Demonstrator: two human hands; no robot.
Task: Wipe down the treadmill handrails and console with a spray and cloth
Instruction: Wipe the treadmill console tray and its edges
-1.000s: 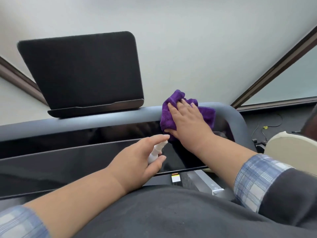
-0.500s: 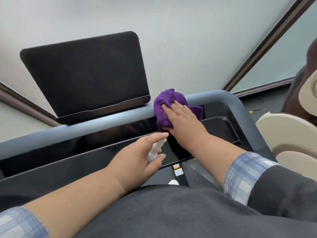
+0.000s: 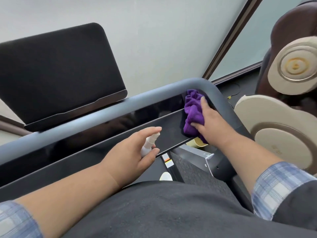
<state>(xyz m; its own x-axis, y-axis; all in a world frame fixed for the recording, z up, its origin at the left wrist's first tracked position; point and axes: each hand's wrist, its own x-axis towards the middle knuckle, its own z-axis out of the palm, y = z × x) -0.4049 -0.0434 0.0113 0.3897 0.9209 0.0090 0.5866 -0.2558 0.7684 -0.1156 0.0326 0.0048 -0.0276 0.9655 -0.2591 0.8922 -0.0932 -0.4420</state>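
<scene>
My right hand (image 3: 210, 120) presses a crumpled purple cloth (image 3: 193, 112) against the right end of the glossy black console panel (image 3: 103, 133), just inside the corner of the grey handrail (image 3: 145, 93). Its thumb and fingers pinch the cloth's folds. My left hand (image 3: 135, 152) grips a small white spray bottle (image 3: 149, 142) over the panel's front edge, index finger stretched above the nozzle, which points right toward the cloth. Behind the rail stands the black screen (image 3: 56, 73), tilted back.
A brown and beige massage chair (image 3: 288, 103) stands close on the right. The treadmill's side rail and grey end cap (image 3: 202, 157) run below the console. A pale wall and a dark window frame (image 3: 231, 36) are behind. My dark top fills the foreground.
My right hand has slid the cloth rightward from the top rail down onto the panel's right end near the rail's corner. My view has turned right. The left hand keeps the bottle in place.
</scene>
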